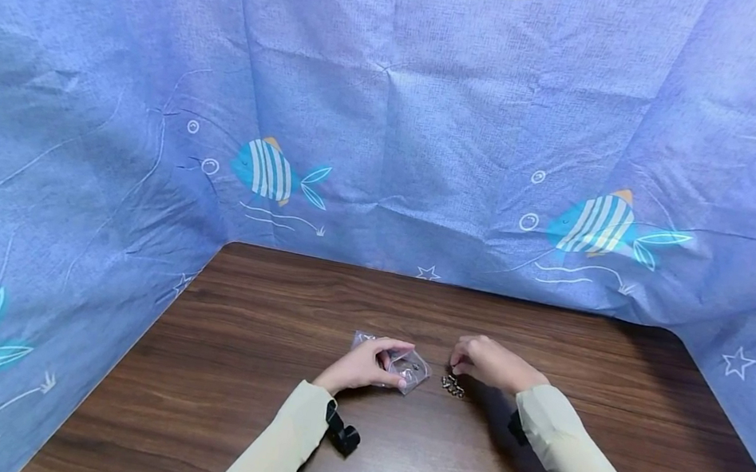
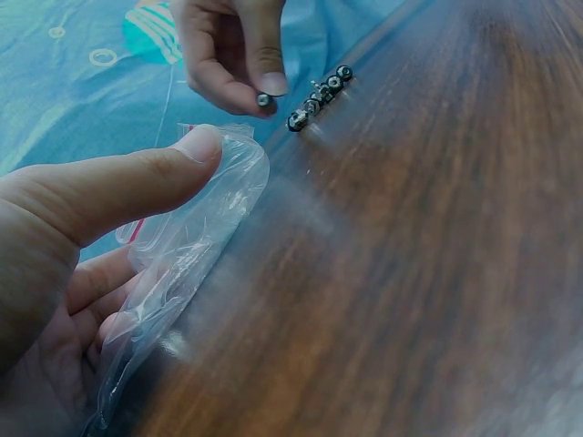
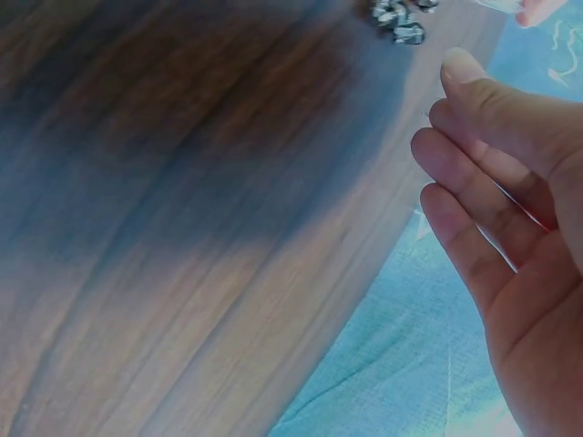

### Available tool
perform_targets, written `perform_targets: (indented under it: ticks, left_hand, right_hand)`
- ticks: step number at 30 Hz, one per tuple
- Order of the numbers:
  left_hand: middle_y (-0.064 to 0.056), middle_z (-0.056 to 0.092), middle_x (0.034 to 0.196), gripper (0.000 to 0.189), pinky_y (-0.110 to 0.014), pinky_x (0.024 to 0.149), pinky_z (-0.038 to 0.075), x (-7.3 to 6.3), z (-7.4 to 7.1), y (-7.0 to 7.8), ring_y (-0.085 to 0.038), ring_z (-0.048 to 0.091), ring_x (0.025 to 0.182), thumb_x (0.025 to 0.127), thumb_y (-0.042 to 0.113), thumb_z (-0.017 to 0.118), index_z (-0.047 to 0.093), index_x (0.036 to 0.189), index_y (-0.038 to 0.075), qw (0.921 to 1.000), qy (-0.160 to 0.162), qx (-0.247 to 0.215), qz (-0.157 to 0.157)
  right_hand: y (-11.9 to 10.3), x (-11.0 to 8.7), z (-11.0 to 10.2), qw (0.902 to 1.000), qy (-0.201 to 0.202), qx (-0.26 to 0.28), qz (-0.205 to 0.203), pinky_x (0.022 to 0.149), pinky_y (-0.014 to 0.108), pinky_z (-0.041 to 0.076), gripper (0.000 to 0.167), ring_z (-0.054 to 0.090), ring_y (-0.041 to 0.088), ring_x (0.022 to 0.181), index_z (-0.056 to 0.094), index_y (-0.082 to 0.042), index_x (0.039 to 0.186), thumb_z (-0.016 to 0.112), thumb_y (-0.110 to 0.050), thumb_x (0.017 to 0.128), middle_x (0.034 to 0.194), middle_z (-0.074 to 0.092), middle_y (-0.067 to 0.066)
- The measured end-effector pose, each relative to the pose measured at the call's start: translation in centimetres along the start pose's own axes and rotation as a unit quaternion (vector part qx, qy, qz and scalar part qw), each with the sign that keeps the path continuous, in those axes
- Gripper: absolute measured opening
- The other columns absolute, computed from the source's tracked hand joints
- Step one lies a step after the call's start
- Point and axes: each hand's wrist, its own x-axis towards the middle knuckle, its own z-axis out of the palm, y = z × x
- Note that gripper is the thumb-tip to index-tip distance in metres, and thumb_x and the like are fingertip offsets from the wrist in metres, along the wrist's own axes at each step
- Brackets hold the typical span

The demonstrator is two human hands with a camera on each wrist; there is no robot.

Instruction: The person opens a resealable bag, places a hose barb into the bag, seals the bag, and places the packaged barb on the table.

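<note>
My left hand (image 1: 363, 367) holds a clear plastic zip bag (image 1: 411, 371) between thumb and fingers, low over the wooden table. In the left wrist view the bag (image 2: 196, 223) shows a red seal line close to its mouth, under the thumb. A small dark speck shows in the bag in the head view. My right hand (image 1: 487, 362) pinches a small round-ended metal piece (image 2: 264, 99) between thumb and fingertip. Just beside it on the table lies a little pile of similar shiny metal pieces (image 1: 453, 385), to the right of the bag.
The dark wooden table (image 1: 237, 410) has its far edge against a blue curtain (image 1: 433, 155) printed with fish. Curtain fabric also hangs along the left and right sides. A black wrist strap (image 1: 342, 430) sits on the left sleeve.
</note>
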Motion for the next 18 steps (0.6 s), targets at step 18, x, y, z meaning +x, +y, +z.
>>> perform_targets:
  ticks: [18]
  left_hand:
    - [-0.003,0.064,0.096,0.062,-0.02,0.061,0.043,0.2,0.0,-0.3,-0.004,0.052,0.071,0.076,0.021,0.083,0.058,0.133,0.016,1.0,0.001,0.009,-0.003]
  right_hand:
    - [-2.0,2.5,-1.1,0.9998,0.004,0.013,-0.012,0.07,0.022,0.052,0.004,0.062,0.008,0.074,0.07,-0.007,0.084,0.073,-0.008,0.082,0.082,0.065,-0.002]
